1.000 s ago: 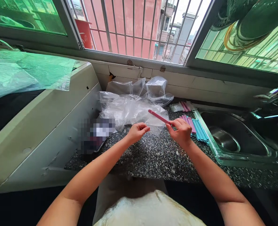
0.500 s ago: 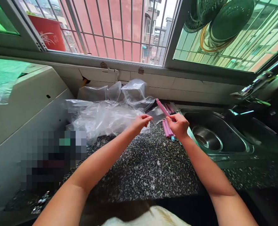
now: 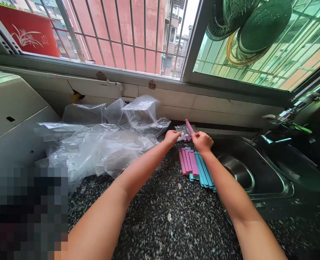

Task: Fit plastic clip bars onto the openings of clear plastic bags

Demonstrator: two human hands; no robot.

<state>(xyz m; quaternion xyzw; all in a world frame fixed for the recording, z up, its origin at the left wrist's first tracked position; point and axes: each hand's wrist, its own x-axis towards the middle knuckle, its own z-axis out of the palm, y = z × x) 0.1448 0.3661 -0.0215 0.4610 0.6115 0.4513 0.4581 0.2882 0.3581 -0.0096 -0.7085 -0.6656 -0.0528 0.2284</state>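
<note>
The left hand is curled narrow with its fingertips pinched together, right at the edge of a small clear bag that lies on the speckled counter near the wall; whether it actually grips the film or only touches it I cannot tell. To its left spreads a heap of loose clear plastic bags. Just beside it, the right hand is closed around the lower end of a pink clip stick, which angles up and back toward the wall, its far end free above the small bag.

Below the hands lies a row of pink sticks and, touching them on the right, a row of blue sticks, all flat on the counter beside the steel sink.

The stick looks like a light, stiff plastic strip, smooth and probably a little slippery; a pinch near one end, as now, leaves the rest free, though a hold nearer the middle would likely steady it better. The small bag is thin, limp film that will crumple and slide, so it is best taken by an edge between thumb and fingertip.
</note>
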